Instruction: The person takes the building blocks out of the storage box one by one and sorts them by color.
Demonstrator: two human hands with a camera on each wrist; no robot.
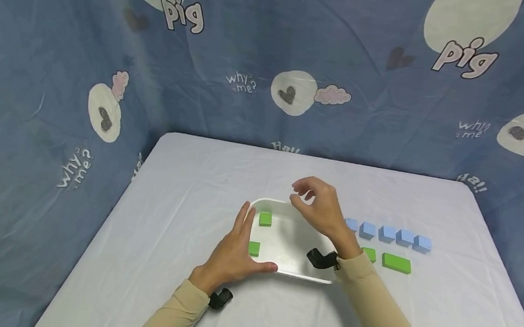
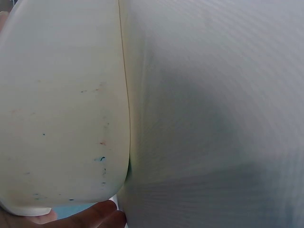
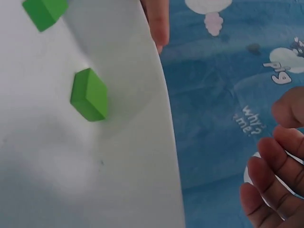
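Observation:
A shallow white tray (image 1: pixel 288 247) has two green blocks inside, one green block (image 1: pixel 265 219) near its back left corner and another green block (image 1: pixel 254 248) by its left side. My left hand (image 1: pixel 234 253) grips the tray at the left, thumb along the front rim and fingers up the left edge. In the left wrist view the tray's outer side (image 2: pixel 66 118) shows small coloured specks. My right hand (image 1: pixel 320 208), fingers loosely bent and holding nothing, hovers over the tray's back right part; its thumb and fingertips stand apart in the right wrist view.
To the right of the tray, several light blue cubes (image 1: pixel 387 234) stand in a row on the white-covered table (image 1: pixel 456 308). In front of them lie a long green block (image 1: pixel 396 263) and a smaller green block (image 1: pixel 369 254), partly hidden by my right wrist. A blue patterned cloth (image 1: pixel 229 113) hangs behind.

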